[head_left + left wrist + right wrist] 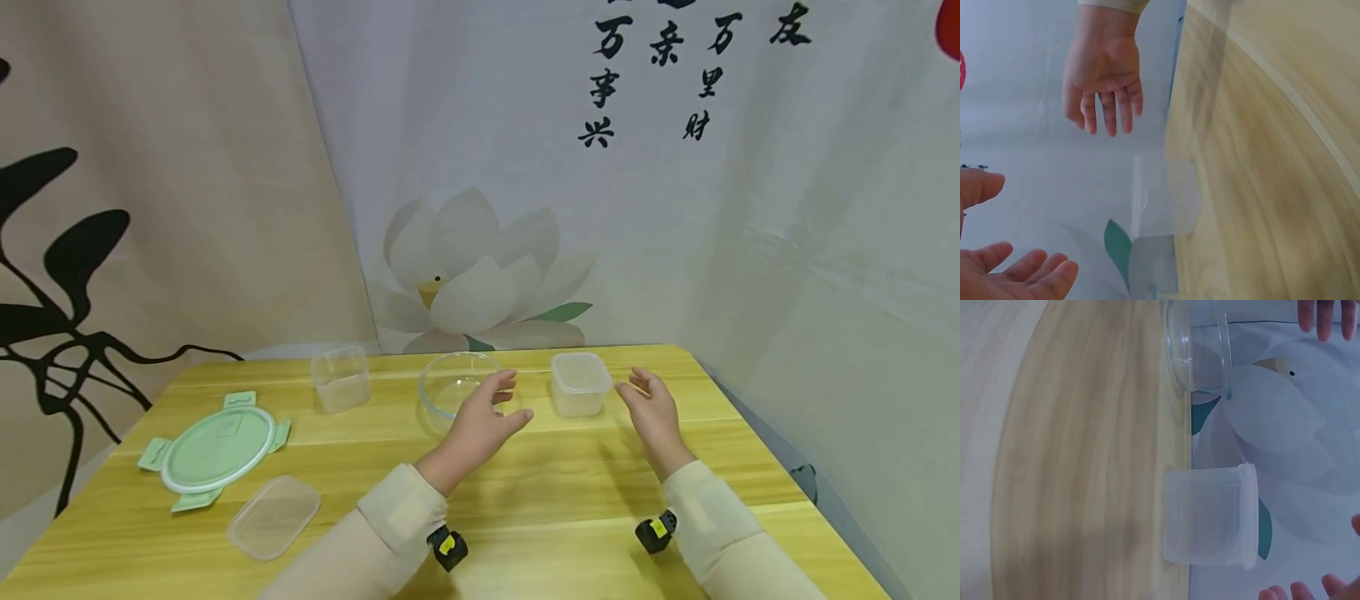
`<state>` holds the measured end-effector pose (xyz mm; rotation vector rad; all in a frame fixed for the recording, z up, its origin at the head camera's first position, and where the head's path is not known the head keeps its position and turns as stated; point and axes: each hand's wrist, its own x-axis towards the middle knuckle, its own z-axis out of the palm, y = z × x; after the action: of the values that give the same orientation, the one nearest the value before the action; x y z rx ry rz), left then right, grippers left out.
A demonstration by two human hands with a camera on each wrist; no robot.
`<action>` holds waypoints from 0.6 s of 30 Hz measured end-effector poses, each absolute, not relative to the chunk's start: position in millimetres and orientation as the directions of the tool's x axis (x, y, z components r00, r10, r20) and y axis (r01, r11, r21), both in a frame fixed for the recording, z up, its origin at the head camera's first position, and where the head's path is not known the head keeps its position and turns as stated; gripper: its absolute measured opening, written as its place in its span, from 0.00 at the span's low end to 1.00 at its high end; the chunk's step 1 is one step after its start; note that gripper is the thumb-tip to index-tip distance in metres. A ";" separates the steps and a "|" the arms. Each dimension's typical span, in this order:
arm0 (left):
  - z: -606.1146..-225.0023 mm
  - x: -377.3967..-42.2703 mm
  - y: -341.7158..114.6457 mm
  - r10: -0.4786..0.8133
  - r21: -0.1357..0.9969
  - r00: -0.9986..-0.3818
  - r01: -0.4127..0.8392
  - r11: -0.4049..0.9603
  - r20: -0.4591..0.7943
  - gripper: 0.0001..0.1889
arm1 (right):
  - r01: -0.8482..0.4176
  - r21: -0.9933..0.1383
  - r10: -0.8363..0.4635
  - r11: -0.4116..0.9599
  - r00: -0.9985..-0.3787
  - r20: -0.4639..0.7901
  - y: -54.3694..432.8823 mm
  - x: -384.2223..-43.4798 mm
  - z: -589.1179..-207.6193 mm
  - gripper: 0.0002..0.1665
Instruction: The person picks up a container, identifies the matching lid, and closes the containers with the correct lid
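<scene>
Near three containers, two half-spread hands hold nothing, two loose lids lying left.

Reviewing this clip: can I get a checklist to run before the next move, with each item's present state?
1. Left hand free: ok, it holds nothing.
2. Right hand free: ok, it holds nothing, beside the lidded container.
3. Lidded container upright: ok.
4. Its lid sealed all round: cannot tell; too blurred.
5. Glass bowl covered: not ok, its top is open; the green lid lies apart.
6. Open plastic container covered: not ok; the clear lid lies flat, apart from it.
</scene>
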<state>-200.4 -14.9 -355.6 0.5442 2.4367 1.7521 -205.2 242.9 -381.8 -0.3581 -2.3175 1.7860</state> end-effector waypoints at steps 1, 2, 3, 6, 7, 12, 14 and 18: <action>-355.2 -199.5 -17.7 0.332 0.932 -0.933 0.234 0.276 0.136 0.31 | 0.068 -0.966 0.304 0.248 -0.953 0.011 242.2 -204.4 -380.9 0.38; -354.7 -198.5 -20.4 0.328 0.933 -0.935 0.232 0.273 0.136 0.32 | 0.064 -0.966 0.303 0.251 -0.953 0.016 241.4 -203.6 -379.9 0.38; -354.2 -197.4 -23.3 0.324 0.934 -0.936 0.233 0.271 0.139 0.32 | 0.059 -0.966 0.300 0.254 -0.954 0.021 240.7 -202.8 -378.9 0.38; -354.1 -194.8 -30.8 0.313 0.938 -0.938 0.233 0.257 0.147 0.31 | 0.044 -0.964 0.290 0.263 -0.956 0.036 238.7 -200.3 -377.5 0.37; -354.3 -194.1 -33.2 0.312 0.937 -0.938 0.238 0.254 0.154 0.31 | 0.038 -0.963 0.286 0.265 -0.957 0.041 238.0 -199.5 -377.2 0.37; -355.8 -191.2 -44.9 0.309 0.938 -0.937 0.246 0.245 0.165 0.30 | 0.013 -0.962 0.268 0.271 -0.961 0.062 233.9 -195.2 -375.6 0.37; -355.5 -189.9 -49.8 0.297 0.940 -0.941 0.238 0.246 0.160 0.30 | 0.005 -0.962 0.261 0.272 -0.963 0.068 231.9 -193.7 -375.4 0.37; -355.8 -190.2 -59.7 0.242 0.944 -0.959 0.207 0.258 0.144 0.30 | -0.013 -0.959 0.254 0.283 -0.963 0.088 227.8 -192.7 -375.5 0.36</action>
<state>-190.2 -59.7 -355.8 0.4404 2.4675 1.8434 -192.7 227.8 -375.5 -0.2227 -2.3275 1.7427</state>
